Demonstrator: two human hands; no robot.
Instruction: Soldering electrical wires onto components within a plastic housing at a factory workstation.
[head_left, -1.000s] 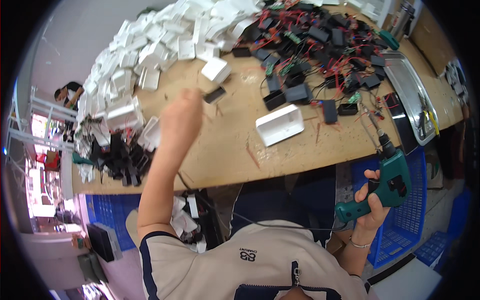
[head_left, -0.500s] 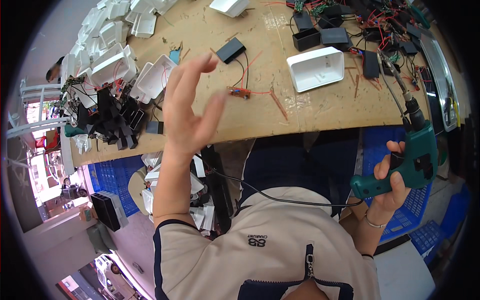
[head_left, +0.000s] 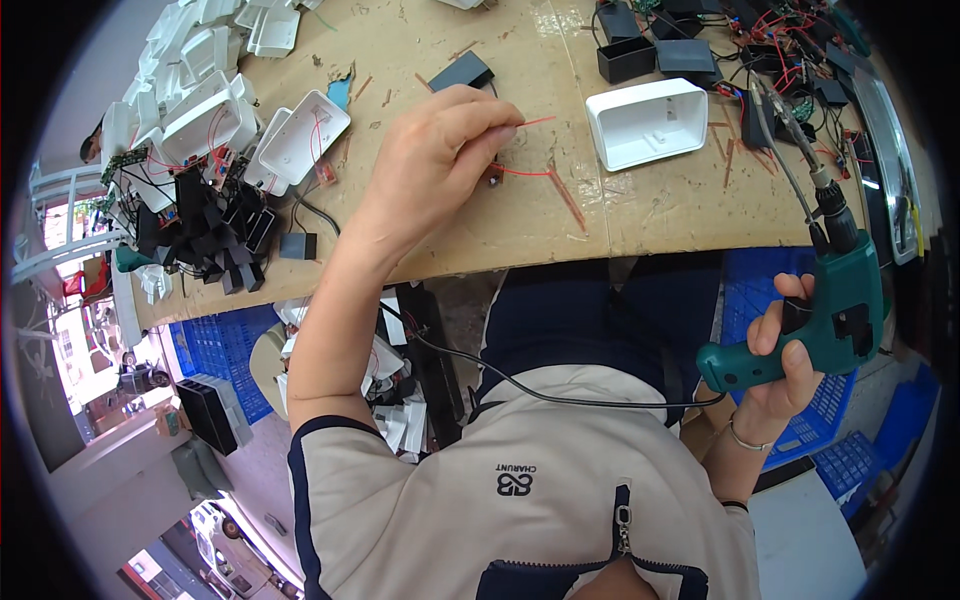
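Note:
My left hand (head_left: 428, 165) is over the bench, thumb and fingertips pinched on a thin red wire (head_left: 540, 121) whose end sticks out to the right. Below those fingers a small circuit board (head_left: 496, 173) lies mostly hidden, with another red wire (head_left: 525, 173) running from it. Just beyond the hand is a black box (head_left: 463, 71). On the right, my right hand (head_left: 778, 350) grips a green soldering gun (head_left: 845, 300), its metal tip pointing away over the bench edge. An open white plastic case (head_left: 652, 125) rests between the hand and the gun.
White cases (head_left: 190, 70) are heaped at the far left, near a pile of black boxes (head_left: 215, 225). More boxes and tangled red wires (head_left: 790, 35) crowd the far right. The gun's black cord (head_left: 560, 400) crosses my lap. Blue crates (head_left: 815, 415) stand below the bench.
My left hand has come down from above the bench, moved right, and closed on the red wire. My right hand still holds the soldering gun in nearly the same place.

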